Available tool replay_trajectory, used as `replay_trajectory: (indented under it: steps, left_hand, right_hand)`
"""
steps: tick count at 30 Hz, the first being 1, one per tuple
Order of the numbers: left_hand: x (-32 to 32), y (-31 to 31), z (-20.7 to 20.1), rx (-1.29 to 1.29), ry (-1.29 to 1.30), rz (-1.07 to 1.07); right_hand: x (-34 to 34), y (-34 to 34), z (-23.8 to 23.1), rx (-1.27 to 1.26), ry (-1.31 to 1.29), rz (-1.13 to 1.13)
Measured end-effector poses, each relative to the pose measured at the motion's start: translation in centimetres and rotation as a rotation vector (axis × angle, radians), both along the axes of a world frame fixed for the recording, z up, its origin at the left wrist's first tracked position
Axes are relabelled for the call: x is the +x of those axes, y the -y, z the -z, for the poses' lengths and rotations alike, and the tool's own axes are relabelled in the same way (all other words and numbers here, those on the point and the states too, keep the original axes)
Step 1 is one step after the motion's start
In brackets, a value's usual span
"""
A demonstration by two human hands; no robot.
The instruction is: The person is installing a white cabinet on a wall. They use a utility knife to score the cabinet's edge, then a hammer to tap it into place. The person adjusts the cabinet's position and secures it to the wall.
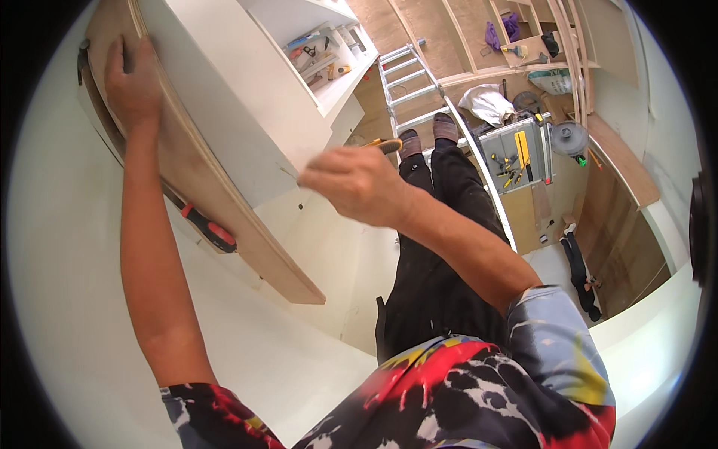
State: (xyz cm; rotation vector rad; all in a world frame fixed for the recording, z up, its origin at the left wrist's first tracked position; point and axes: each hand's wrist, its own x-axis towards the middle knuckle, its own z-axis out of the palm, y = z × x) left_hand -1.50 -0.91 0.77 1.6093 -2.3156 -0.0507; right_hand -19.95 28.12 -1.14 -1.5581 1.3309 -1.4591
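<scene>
My left hand [133, 93] lies against a curved plywood board [202, 191] at the upper left, its fingers stretched out and apart. In front of me, my right hand [357, 185] is closed around a tool with a yellow-and-black handle [387, 145]; the fingers hide most of it, so its exact kind is unclear. A thin, blurred tip shows just left of that fist, close to a white cabinet side [232, 97]. Between the board and the pale wall sits a red-and-black screwdriver handle [211, 228].
My feet stand on an aluminium ladder [416, 93]. An open white compartment [321, 63] holds several small tools. To the right are a grey worktable [516, 157] with tools on it, a round grey object [570, 138], a white sack [486, 103] and wooden framing [460, 37].
</scene>
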Motion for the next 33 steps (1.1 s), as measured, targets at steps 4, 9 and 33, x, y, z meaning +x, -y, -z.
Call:
replay_trajectory:
  steps: [4, 9, 33]
  left_hand:
    - [-0.4, 0.1, 0.0, -0.013, -0.054, 0.010]
    - [-0.1, 0.1, 0.1, -0.027, -0.047, 0.030]
    - [0.3, 0.6, 0.5, -0.001, -0.013, -0.038]
  right_hand:
    - [-0.1, 2.8, 1.5, 0.098, -0.026, 0.067]
    - [0.4, 12.0, 4.7, -0.088, -0.223, 0.073]
    - [0.2, 5.5, 2.1, -0.048, -0.287, 0.004]
